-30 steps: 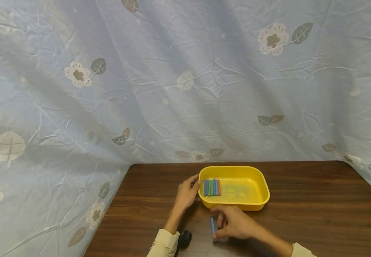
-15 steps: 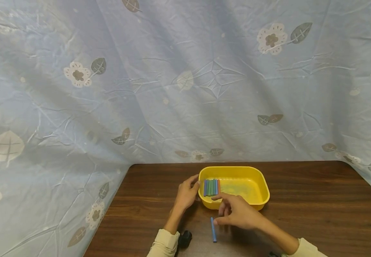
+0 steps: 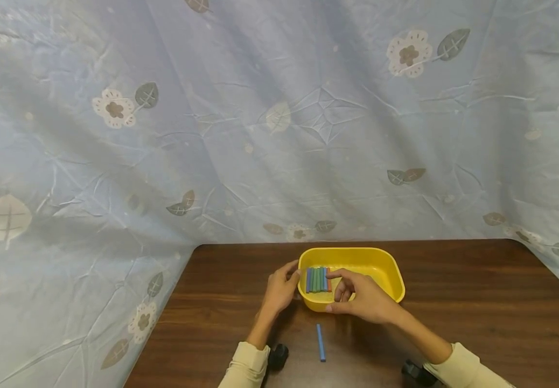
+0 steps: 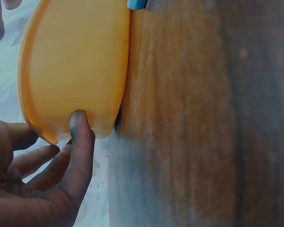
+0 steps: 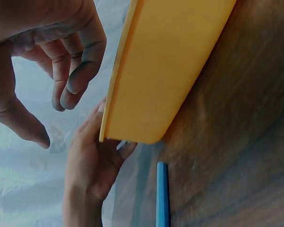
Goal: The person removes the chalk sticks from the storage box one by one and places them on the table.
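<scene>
A yellow plastic tub (image 3: pixel 352 253) holds a row of violet, green, blue and red sticks (image 3: pixel 317 280) that look like chalk, lined up at its left end. My left hand (image 3: pixel 279 290) grips that end from outside, with its thumb (image 4: pixel 80 137) against the wall and its fingers around the corner. Over the tub's near rim is my right hand (image 3: pixel 364 297), thumb and forefinger spread apart with nothing between them. Its forefinger tip overlaps the red stick in the head view. A single blue chalk stick (image 3: pixel 320 343) lies on the table in front of the tub.
The dark wood table (image 3: pixel 468 302) carries everything. A pale blue patterned curtain (image 3: pixel 279 161) hangs behind and at the left of it. Black wrist-worn devices (image 3: pixel 278 357) show below both hands. Parts of the tub floor carry a greenish powder smear in the earlier frames.
My right hand has left the blue chalk stick and risen forward over the tub's near rim. The stick stays on the table. My left hand has kept its place.
</scene>
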The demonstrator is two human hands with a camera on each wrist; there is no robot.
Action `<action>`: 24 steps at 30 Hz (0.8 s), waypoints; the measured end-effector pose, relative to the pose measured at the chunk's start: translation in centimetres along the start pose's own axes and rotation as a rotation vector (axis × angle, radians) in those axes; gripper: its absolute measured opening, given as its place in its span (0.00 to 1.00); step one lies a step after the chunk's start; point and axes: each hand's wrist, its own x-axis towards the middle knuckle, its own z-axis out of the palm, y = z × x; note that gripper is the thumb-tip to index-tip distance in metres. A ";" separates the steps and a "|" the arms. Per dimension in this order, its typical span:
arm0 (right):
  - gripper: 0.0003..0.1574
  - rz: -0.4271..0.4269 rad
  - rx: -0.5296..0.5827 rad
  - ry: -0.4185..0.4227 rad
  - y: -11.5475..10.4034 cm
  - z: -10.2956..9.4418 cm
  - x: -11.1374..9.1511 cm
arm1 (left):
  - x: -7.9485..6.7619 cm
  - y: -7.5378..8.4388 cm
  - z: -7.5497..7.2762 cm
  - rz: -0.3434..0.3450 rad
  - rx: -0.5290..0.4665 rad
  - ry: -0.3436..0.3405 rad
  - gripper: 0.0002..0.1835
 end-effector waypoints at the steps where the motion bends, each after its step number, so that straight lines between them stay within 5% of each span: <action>1: 0.44 0.002 0.001 0.005 0.1 -0.1 0.1 | 0.0 0.0 0.0 -0.002 -0.001 0.000 0.23; 24: 0.52 0.166 0.011 -0.015 3.2 -2.3 3.4 | 0.0 0.1 0.0 -0.009 -0.110 -0.032 0.24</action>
